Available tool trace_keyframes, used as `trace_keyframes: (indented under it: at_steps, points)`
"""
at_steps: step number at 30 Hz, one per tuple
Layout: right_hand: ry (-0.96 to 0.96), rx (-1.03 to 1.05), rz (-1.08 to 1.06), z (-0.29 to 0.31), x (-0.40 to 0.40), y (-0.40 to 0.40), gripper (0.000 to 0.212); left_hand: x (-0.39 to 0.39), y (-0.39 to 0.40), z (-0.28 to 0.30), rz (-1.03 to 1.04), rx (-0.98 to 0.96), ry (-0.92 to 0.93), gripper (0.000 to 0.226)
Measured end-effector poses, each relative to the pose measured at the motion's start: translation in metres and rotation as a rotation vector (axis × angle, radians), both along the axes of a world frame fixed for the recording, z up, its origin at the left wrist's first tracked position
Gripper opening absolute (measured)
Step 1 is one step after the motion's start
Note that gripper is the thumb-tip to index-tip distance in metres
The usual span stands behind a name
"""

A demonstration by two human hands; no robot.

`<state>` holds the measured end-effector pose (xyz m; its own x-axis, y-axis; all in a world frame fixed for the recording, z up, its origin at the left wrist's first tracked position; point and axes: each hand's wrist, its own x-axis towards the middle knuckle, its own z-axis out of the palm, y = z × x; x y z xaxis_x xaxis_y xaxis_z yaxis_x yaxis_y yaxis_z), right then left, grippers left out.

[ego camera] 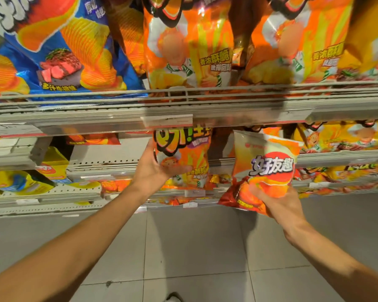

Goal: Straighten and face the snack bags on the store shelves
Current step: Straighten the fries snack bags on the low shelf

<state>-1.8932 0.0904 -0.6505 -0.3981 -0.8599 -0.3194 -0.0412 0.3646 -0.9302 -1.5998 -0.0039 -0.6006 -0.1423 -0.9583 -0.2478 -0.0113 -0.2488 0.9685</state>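
Left hand (156, 168) grips orange bag (183, 158) under shelf edge (168, 120), 12 o'clock. Right hand (277, 203) grips white-orange bag (268, 164), over open floor (194, 247).

From up here I've got my left hand (159, 166) cupped around the side of an orange chip bag (184, 158) that stands on the second shelf (100, 168). My right hand (277, 203) grips a white-and-orange snack bag (268, 166) by its bottom, held out in front of the shelving. Blue bag (59, 46) and more orange bags (188, 46) crowd the top shelf (118, 118); grey floor tiles (194, 247) below.
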Motion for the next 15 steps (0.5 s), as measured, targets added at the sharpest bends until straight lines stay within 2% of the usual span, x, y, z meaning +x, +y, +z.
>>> trace_keyframes:
  at_steps: [1, 3, 5, 8, 9, 11, 12, 14, 15]
  points:
    - [0.002, 0.0, -0.009, -0.002, -0.006, 0.005, 0.036, -0.008, -0.005, 0.001, 0.022, 0.01, 0.011, 0.052]
    - [0.001, 0.0, -0.015, -0.004, -0.016, 0.014, 0.039, -0.024, -0.016, 0.001, 0.11, -0.034, -0.103, 0.055]
    - [0.007, 0.01, -0.005, -0.006, -0.023, 0.02, 0.04, -0.04, -0.027, 0.001, 0.157, -0.13, -0.218, 0.046]
    - [0.017, 0.017, 0.02, -0.008, -0.029, 0.027, 0.04, -0.058, -0.035, 0.002, 0.181, -0.174, -0.165, 0.042]
    - [0.017, 0.025, 0.035, -0.008, -0.032, 0.029, 0.039, -0.064, -0.038, 0.001, 0.19, -0.155, -0.207, 0.046]
    - [0.01, 0.041, 0.061, -0.008, -0.035, 0.032, 0.039, -0.07, -0.042, -0.002, 0.176, -0.075, -0.452, 0.064]
    - [0.003, 0.048, 0.07, -0.008, -0.037, 0.033, 0.038, -0.073, -0.043, -0.005, 0.18, -0.044, -0.496, 0.068]
    - [-0.01, 0.058, 0.079, -0.008, -0.04, 0.035, 0.036, -0.077, -0.048, -0.012, 0.14, -0.04, -0.485, 0.066]
    - [-0.019, 0.067, 0.079, -0.008, -0.041, 0.035, 0.036, -0.079, -0.05, -0.014, 0.119, -0.063, -0.416, 0.054]
